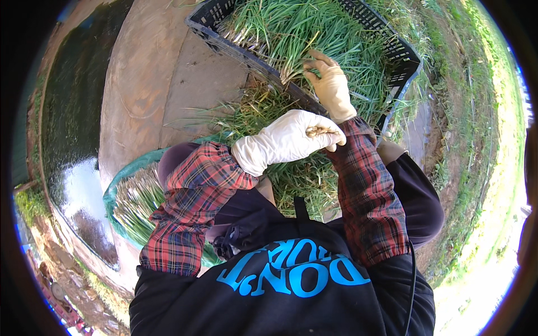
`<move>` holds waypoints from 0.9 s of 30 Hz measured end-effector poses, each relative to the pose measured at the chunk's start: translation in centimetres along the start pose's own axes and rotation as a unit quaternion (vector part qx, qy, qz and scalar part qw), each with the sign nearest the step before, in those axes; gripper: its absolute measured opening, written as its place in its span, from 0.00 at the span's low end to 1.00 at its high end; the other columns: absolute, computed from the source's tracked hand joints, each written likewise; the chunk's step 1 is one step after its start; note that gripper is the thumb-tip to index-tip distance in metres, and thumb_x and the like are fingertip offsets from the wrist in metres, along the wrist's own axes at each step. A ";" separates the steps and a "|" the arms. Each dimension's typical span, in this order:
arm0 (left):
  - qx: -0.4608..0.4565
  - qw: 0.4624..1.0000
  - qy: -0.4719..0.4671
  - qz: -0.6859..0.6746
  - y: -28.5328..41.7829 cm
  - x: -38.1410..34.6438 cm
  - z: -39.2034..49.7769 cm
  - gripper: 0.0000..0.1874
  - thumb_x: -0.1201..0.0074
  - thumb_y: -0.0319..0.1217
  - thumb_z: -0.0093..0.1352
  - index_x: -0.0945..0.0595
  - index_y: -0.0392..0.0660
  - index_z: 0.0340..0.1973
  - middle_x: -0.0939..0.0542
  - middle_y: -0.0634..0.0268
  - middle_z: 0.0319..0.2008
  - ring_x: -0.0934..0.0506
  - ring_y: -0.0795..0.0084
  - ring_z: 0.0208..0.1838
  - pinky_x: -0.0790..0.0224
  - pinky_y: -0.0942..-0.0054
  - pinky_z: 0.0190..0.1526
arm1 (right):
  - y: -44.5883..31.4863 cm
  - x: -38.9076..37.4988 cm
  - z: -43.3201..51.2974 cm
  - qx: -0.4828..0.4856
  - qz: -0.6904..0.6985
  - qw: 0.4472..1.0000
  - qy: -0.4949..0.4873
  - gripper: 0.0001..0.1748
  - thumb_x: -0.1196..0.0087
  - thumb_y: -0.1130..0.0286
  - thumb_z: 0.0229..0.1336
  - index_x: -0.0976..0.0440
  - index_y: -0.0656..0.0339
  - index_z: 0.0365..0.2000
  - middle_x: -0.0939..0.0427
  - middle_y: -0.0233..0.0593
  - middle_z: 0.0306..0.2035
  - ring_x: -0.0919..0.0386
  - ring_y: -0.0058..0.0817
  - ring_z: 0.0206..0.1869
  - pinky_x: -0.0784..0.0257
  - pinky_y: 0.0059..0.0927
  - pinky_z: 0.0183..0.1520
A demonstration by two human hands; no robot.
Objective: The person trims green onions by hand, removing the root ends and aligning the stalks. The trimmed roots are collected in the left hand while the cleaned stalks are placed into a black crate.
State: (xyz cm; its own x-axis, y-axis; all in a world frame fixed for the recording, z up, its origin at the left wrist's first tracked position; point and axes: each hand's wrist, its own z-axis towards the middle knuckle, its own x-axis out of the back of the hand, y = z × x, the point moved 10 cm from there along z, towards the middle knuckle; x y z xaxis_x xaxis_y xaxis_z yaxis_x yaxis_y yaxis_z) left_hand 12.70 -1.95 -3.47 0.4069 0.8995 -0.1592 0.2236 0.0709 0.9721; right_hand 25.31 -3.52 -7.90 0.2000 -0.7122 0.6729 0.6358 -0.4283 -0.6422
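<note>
My left hand (290, 138), in a white glove, is held over the pile of loose green leaves between my legs. Its fingers are curled together, and nothing shows sticking out of them. Higher up, my right hand (332, 86) wears a cream glove stained brown at the fingertips. Its fingers are slightly apart, over the near side of a black plastic crate (252, 63). Long thin green stalks with pale ends, like garlic chives (290, 63), fill much of the crate. Some pale stalk ends reach the near rim, just left of my right fingertips.
At my left knee stands a green mesh-lined container (111, 191) packed with upright pale-ended stalks (136, 201). Loose leaves and trimmings (252, 111) lie on the concrete ground (138, 84). Dark, reflective water (75, 105) runs along the left; planted rows (462, 126) are at right.
</note>
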 end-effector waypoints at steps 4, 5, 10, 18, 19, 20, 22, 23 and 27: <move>-0.013 1.000 -0.007 -0.027 0.7 0.0 0.4 0.10 0.52 0.29 0.73 0.20 0.35 0.42 0.17 0.62 0.35 0.21 0.77 0.41 0.30 0.77 0.49 | 2.4 9.4 -2.0 -0.173 0.208 0.951 0.149 0.08 0.43 0.74 0.59 0.23 0.60 0.40 0.20 0.35 0.44 0.22 0.25 0.44 0.27 0.27 0.50; -0.029 0.998 0.000 -0.053 0.5 0.1 0.4 0.10 0.52 0.29 0.73 0.21 0.35 0.41 0.18 0.63 0.35 0.21 0.77 0.41 0.30 0.78 0.48 | 2.2 11.6 -2.2 -0.156 0.278 0.928 0.191 0.07 0.44 0.73 0.61 0.23 0.62 0.40 0.20 0.36 0.42 0.22 0.23 0.42 0.27 0.25 0.49; -0.015 0.994 0.067 -0.084 1.4 1.3 -0.2 0.07 0.46 0.31 0.71 0.23 0.40 0.33 0.24 0.72 0.23 0.29 0.86 0.23 0.36 0.84 0.28 | -1.4 19.2 -3.7 -0.185 0.352 0.882 0.251 0.09 0.45 0.71 0.61 0.23 0.63 0.40 0.20 0.36 0.38 0.23 0.19 0.35 0.28 0.24 0.46; -0.058 0.983 0.159 -0.074 4.2 2.0 -1.6 0.16 0.41 0.29 0.67 0.20 0.42 0.51 0.25 0.74 0.19 0.31 0.87 0.20 0.39 0.86 0.20 | -9.5 16.0 -4.7 -0.181 0.299 0.934 0.068 0.11 0.42 0.73 0.59 0.23 0.62 0.43 0.21 0.31 0.34 0.26 0.17 0.34 0.31 0.21 0.43; -0.048 0.986 0.149 -0.056 4.4 1.2 -1.6 0.18 0.40 0.30 0.66 0.20 0.43 0.52 0.25 0.75 0.19 0.31 0.88 0.20 0.40 0.86 0.20 | -10.2 15.2 -4.9 -0.175 0.310 0.934 0.045 0.12 0.42 0.73 0.59 0.23 0.62 0.43 0.21 0.30 0.35 0.26 0.17 0.34 0.30 0.21 0.43; -0.032 0.990 0.137 -0.032 4.2 0.5 -1.5 0.17 0.39 0.32 0.66 0.19 0.42 0.50 0.25 0.74 0.19 0.30 0.87 0.19 0.39 0.85 0.20 | -10.4 14.7 -5.2 -0.170 0.316 0.933 0.027 0.11 0.41 0.72 0.59 0.23 0.61 0.42 0.21 0.29 0.34 0.27 0.16 0.35 0.31 0.20 0.43; -0.020 0.990 0.136 -0.008 3.8 0.2 -1.5 0.16 0.39 0.32 0.66 0.19 0.42 0.48 0.24 0.74 0.19 0.30 0.87 0.19 0.39 0.85 0.20 | -10.5 15.3 -5.7 -0.173 0.287 0.942 0.017 0.10 0.41 0.73 0.58 0.23 0.61 0.41 0.22 0.28 0.34 0.27 0.15 0.35 0.31 0.20 0.43; -0.015 0.991 0.135 0.004 3.5 0.1 -1.4 0.15 0.39 0.33 0.66 0.18 0.42 0.47 0.24 0.74 0.19 0.30 0.87 0.19 0.38 0.85 0.20 | -10.6 15.7 -6.0 -0.175 0.273 0.946 0.013 0.09 0.41 0.73 0.58 0.22 0.61 0.40 0.22 0.27 0.33 0.28 0.15 0.35 0.32 0.20 0.43; 0.033 0.988 0.120 0.089 2.0 -0.1 -1.4 0.16 0.40 0.33 0.67 0.20 0.40 0.47 0.23 0.72 0.23 0.29 0.86 0.21 0.38 0.85 0.21 | -11.6 19.8 -7.7 -0.144 0.295 0.943 0.050 0.09 0.41 0.71 0.56 0.22 0.63 0.38 0.21 0.29 0.32 0.29 0.14 0.32 0.33 0.19 0.38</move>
State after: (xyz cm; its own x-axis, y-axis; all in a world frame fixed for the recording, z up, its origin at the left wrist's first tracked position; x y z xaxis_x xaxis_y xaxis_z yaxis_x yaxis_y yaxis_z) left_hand 11.88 -1.28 -1.26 0.2241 0.9723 0.0669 0.2279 -0.1190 0.9664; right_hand 16.14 -16.97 10.01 0.3747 -0.9169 0.1377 0.2039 -0.0634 -0.9769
